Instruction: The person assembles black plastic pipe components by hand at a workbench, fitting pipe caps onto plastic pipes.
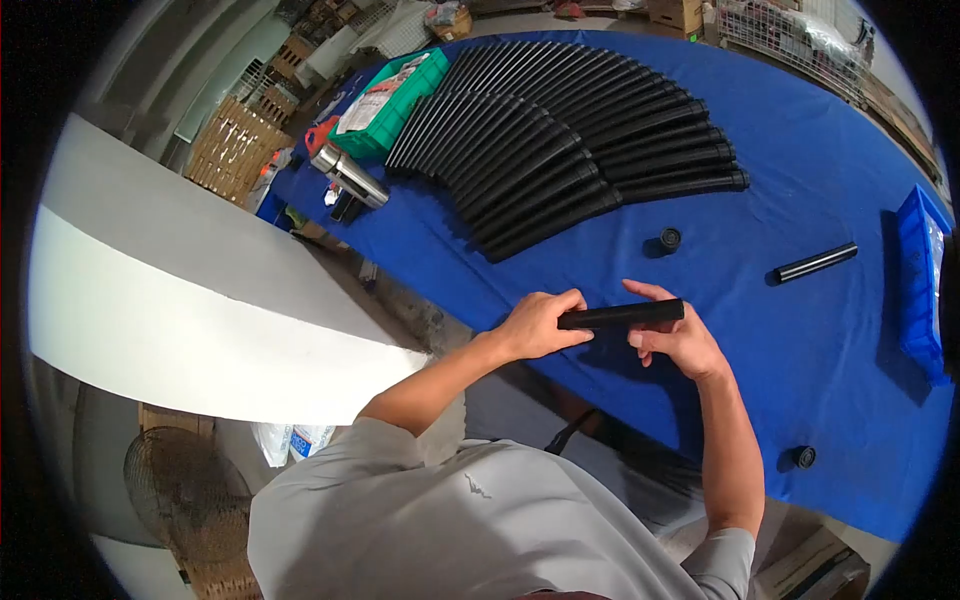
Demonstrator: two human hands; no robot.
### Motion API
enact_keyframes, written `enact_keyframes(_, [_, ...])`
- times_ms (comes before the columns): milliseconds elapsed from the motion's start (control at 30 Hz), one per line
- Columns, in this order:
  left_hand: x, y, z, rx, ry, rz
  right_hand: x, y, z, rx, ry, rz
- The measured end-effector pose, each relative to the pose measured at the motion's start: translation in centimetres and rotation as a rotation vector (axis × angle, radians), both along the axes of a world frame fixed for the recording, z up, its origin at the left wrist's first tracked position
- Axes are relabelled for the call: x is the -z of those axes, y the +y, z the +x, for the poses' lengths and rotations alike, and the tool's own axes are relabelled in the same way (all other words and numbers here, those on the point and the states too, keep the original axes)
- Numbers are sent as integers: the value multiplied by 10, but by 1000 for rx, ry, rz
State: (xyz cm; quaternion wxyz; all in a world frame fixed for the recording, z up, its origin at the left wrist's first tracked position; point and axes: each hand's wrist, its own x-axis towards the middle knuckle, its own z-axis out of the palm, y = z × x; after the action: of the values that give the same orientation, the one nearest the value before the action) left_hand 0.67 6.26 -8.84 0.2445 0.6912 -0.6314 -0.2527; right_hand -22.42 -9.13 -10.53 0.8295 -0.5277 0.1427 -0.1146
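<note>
Currently, holding a straight, round black tube (615,316) out in front of the torso, over the near part of a surface covered in blue cloth (800,350). Lying nearly level across the view, with its long axis running from one hand to the other and its right end a touch higher in the picture. Pinched at the left end by the left grip (538,326), with thumb and fingers closed on it. Set loosely about the right end, the right grip (692,342), with index finger stretched out on the far side and thumb on the near side; impossible to tell contact from mere closeness there. Right of the left grip, then, and reaching as far as the right palm.

Just beyond the right grip, a small, round, ribbed black cap (670,239). Farther right, a single glossy black tube (817,263), lying aslant, and closer to the body a second round black cap (803,457). Toward the far left, a broad fan of black tubes (540,170) laid side by side in two rows. Next to these, a green plastic crate (372,146) and a cylindrical steel flask (350,178). At the right edge, a blue plastic bin (915,290).
</note>
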Motion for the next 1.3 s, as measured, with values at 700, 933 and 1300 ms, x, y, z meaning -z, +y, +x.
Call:
enact_keyframes(700, [-13, 10, 5, -12, -31, 13, 13, -5, -5, -173, -127, -128])
enact_keyframes(933, [-18, 3, 21, 131, 71, 154, 11, -7, -7, -156, -118, -124])
enact_keyframes(1300, [-9, -3, -16, -30, 475, -36, 7, -6, -5, -22, -84, -294])
